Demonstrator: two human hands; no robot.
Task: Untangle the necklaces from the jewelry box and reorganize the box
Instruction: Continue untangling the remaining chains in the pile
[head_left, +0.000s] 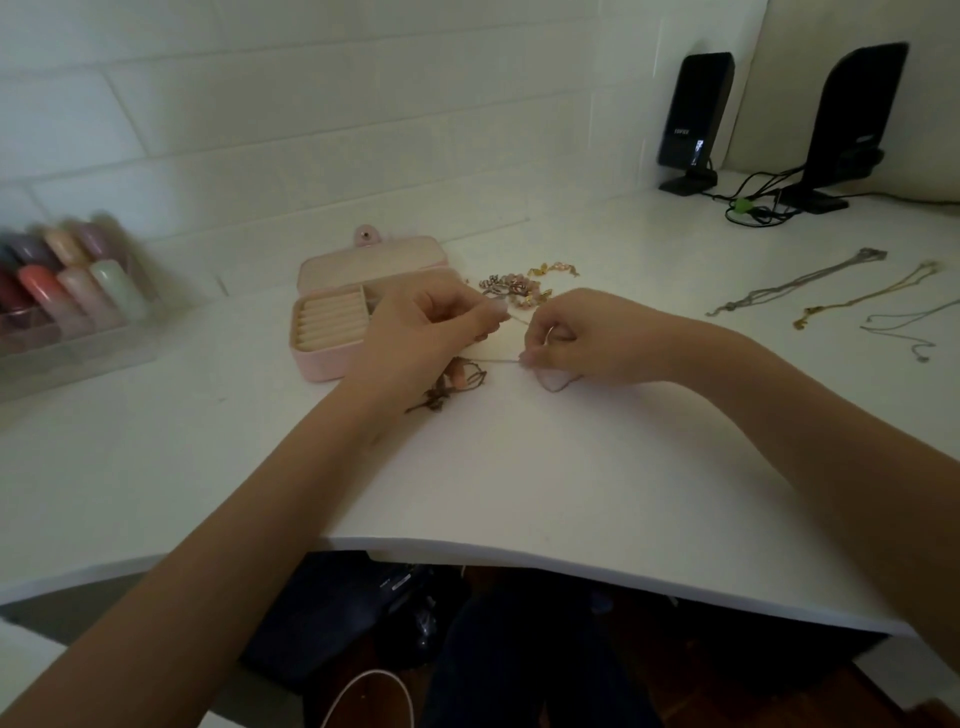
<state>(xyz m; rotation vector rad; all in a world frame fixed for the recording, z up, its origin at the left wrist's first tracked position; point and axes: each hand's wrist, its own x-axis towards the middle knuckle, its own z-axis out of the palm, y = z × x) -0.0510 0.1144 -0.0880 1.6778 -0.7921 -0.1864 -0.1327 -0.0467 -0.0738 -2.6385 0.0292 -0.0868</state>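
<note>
Both hands work a thin chain (506, 358) just above the white tabletop (519, 478), in front of the open pink jewelry box (332, 332). The left hand (421, 332) pinches one strand near the box, and the right hand (576, 338) pinches another part, a loop trailing below it; held apart like this, the chain likely stays taut so the knot can be picked open. A tangled cluster (447, 387) lies under the left wrist, more pieces (519, 286) just beyond. Three necklaces (831, 291) lie straightened at far right, seemingly already freed.
</note>
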